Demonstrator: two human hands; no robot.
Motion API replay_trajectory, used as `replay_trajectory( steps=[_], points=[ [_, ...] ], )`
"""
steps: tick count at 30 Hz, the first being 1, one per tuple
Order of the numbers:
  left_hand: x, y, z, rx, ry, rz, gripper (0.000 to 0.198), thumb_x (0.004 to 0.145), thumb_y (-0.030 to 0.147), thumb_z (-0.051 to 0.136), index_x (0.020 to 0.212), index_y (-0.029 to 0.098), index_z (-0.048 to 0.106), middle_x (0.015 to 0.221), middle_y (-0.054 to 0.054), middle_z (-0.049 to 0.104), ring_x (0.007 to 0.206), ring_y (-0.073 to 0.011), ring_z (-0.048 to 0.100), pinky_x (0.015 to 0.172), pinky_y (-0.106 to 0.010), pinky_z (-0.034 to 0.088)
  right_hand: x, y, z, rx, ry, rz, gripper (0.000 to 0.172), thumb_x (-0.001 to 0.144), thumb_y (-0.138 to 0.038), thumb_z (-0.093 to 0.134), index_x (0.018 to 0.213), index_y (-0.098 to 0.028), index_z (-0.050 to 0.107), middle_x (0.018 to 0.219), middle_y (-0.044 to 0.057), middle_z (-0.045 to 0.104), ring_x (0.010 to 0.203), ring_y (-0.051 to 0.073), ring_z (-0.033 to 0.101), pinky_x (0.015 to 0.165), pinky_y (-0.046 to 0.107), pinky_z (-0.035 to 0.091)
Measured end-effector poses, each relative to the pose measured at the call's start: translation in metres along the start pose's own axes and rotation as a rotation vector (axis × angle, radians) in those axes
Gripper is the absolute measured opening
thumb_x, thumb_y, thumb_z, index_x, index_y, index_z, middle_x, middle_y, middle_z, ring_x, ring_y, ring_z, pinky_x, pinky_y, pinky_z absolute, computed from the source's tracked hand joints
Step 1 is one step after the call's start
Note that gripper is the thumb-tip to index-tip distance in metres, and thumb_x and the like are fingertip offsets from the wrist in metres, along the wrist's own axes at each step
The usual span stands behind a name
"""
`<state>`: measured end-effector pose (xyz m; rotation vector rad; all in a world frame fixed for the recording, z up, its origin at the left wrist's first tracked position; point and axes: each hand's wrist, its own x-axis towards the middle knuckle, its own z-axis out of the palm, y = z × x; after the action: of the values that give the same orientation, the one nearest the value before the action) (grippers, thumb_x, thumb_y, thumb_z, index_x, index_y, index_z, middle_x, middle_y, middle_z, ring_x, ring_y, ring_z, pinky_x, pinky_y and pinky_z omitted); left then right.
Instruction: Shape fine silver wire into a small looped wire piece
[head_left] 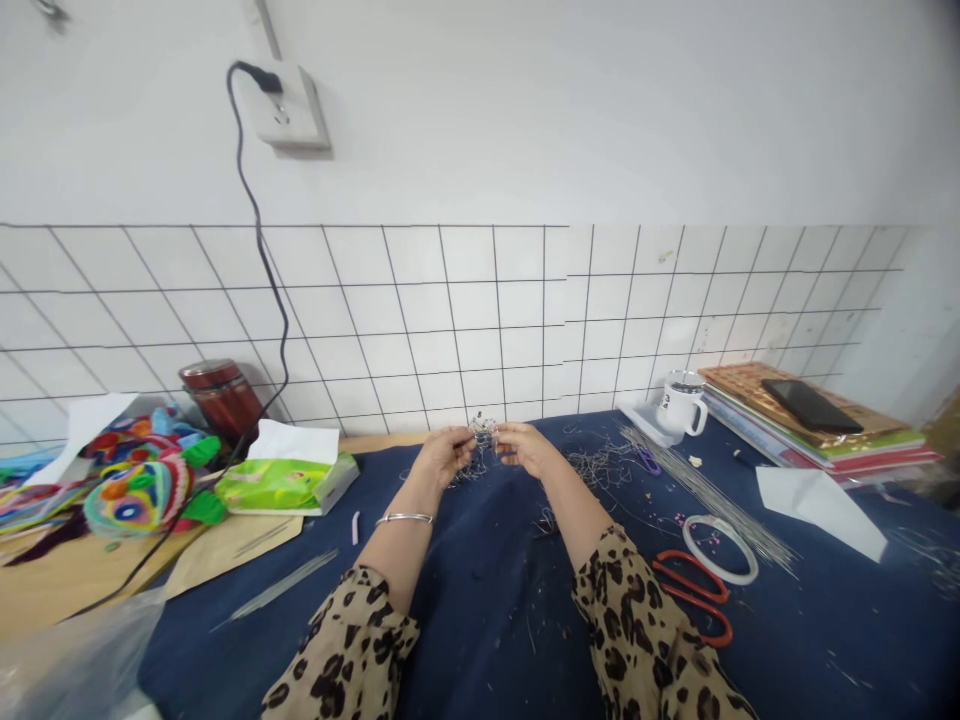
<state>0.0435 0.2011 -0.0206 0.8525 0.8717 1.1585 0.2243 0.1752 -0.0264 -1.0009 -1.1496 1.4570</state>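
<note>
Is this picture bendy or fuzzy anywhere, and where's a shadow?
In the head view, lines on the tiled wall slant towards the sides; in the head view, the wire piece between the left hand and right hand looks too fuzzy for fine detail; in the head view, a soft shadow lies under the wall socket.

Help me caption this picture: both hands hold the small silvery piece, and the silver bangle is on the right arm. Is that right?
Not quite: the head view shows the silver bangle on the left arm, not the right. The left hand and right hand do hold the small silvery piece.
</note>
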Motion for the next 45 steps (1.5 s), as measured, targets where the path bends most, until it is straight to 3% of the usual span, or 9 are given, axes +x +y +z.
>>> replay_trajectory(
  steps=[8, 13, 24, 35, 45],
  points=[
    [-0.004, -0.004, 0.007, 0.039, -0.055, 0.026, 0.015, 0.064, 0.013, 0.068, 0.072, 0.012, 0.055, 0.057, -0.002, 0.06, 0.049, -0.0095, 0.058, 0.041, -0.016, 0.046, -0.006, -0.002, 0.005, 0.013, -0.044, 0.044, 0.028, 0.071, -0.034, 0.067, 0.093, -0.017, 0.062, 0.082, 0.005, 0.065, 0.062, 0.011, 0.059, 0.052, 0.022, 0.047],
    [-0.004, -0.008, 0.008, 0.078, -0.095, 0.024, 0.018, 0.063, 0.017, 0.07, 0.072, 0.012, 0.056, 0.055, -0.002, 0.059, 0.045, -0.0083, 0.055, 0.042, -0.018, 0.046, -0.004, -0.002, 0.005, 0.002, -0.052, 0.076, 0.027, 0.066, -0.027, 0.07, 0.089, -0.016, 0.061, 0.076, 0.004, 0.065, 0.058, 0.012, 0.059, 0.05, 0.022, 0.048],
    [0.003, -0.007, -0.004, 0.114, -0.06, 0.031, 0.026, 0.058, 0.022, 0.074, 0.072, 0.014, 0.054, 0.053, 0.001, 0.056, 0.044, -0.0083, 0.053, 0.037, -0.016, 0.039, 0.006, -0.001, -0.017, 0.01, 0.146, 0.031, 0.022, 0.059, -0.012, 0.066, 0.077, -0.016, 0.053, 0.058, -0.001, 0.059, 0.05, 0.011, 0.057, 0.04, 0.018, 0.044],
    [-0.003, -0.009, -0.005, 0.188, -0.083, 0.046, 0.041, 0.059, 0.025, 0.076, 0.095, 0.02, 0.058, 0.078, -0.003, 0.061, 0.067, -0.0138, 0.061, 0.051, -0.022, 0.048, 0.005, -0.006, -0.019, 0.077, 0.201, 0.043, 0.012, 0.062, -0.011, 0.059, 0.07, -0.015, 0.051, 0.051, -0.001, 0.056, 0.047, 0.012, 0.056, 0.041, 0.021, 0.047],
    [-0.015, -0.011, 0.006, 0.226, -0.224, 0.083, 0.035, 0.061, 0.024, 0.072, 0.095, 0.02, 0.064, 0.103, -0.007, 0.062, 0.085, -0.0169, 0.059, 0.068, -0.029, 0.048, -0.001, -0.015, -0.013, 0.155, 0.087, 0.083, 0.017, 0.065, -0.008, 0.055, 0.081, -0.011, 0.059, 0.051, -0.001, 0.056, 0.045, 0.009, 0.053, 0.044, 0.019, 0.045]
  ],
)
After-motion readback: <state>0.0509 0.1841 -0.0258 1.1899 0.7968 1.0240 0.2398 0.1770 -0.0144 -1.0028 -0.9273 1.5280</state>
